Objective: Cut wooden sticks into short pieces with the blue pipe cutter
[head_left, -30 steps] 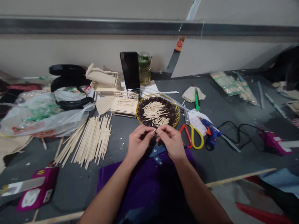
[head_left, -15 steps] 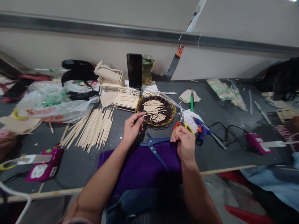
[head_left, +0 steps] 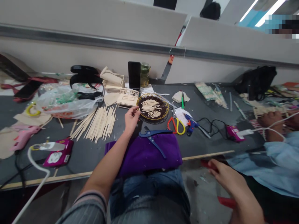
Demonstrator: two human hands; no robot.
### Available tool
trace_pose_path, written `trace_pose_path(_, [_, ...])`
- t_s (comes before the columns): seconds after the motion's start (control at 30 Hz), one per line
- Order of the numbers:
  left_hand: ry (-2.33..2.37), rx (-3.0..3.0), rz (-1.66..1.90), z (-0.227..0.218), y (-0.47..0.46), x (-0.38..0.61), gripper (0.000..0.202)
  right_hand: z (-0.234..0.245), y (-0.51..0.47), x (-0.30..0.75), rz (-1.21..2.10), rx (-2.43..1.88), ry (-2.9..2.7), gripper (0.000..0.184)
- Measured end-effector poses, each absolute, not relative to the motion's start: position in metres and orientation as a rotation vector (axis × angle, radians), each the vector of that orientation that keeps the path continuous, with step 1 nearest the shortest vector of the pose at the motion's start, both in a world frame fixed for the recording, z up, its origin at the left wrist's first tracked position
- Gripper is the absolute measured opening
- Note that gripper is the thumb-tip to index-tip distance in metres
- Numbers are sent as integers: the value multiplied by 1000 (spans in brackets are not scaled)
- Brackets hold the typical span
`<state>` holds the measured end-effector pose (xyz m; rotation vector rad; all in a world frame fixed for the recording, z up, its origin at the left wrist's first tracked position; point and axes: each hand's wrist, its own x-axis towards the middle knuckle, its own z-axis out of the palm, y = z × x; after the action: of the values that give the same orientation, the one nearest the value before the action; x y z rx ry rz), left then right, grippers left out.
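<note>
My left hand [head_left: 131, 118] reaches over the table with its fingers pinched together at the left rim of a round woven basket [head_left: 163, 114] of short wooden sticks; it seems to pinch one short stick. Blue-handled cutters [head_left: 151, 137] lie on a purple cloth [head_left: 144, 155] just right of that hand. My right hand [head_left: 223, 175] is down below the table's front edge, fingers stretched out and holding nothing, next to a red object [head_left: 210, 164].
A fan of long wooden sticks [head_left: 98, 123] lies left of the basket. Red-and-yellow scissors [head_left: 175, 125], a blue glue gun [head_left: 192, 124] and its cable lie to the right. A phone [head_left: 134, 74], a jar [head_left: 144, 73] and stick models [head_left: 123, 99] stand behind. Another person's hand [head_left: 272, 124] works at far right.
Both hands had been together over the cutters. My right hand has let go and dropped below the table edge; my left hand moved up to the basket. The camera pulled back.
</note>
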<state>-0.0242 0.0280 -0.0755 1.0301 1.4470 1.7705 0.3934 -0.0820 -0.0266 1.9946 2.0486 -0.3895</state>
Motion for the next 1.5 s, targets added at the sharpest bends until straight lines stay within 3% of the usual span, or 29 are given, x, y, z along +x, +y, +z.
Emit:
trace_pose_path(0.23, [1610,1264,1768,-77,25,-30,16,-6,-34,341,-192,2106,2253,28])
trace_pose_path(0.43, [1707,1342,1803,-71,21,-31,13,2,30,253,-123,2021,2826,28])
trace_pose_path(0.7, [1713,1357,1769,-73,21,-33,13,-11,116,171,-161,1719,2770,20])
trace_pose_path(0.93, [1695,1343,1732,-74,22,-33,13,-28,171,138,-76,1602,2666,28])
trace_pose_path(1.5, [1676,1336,1751,-73,21,-33,12,-16,170,131,-28,1515,2565,30])
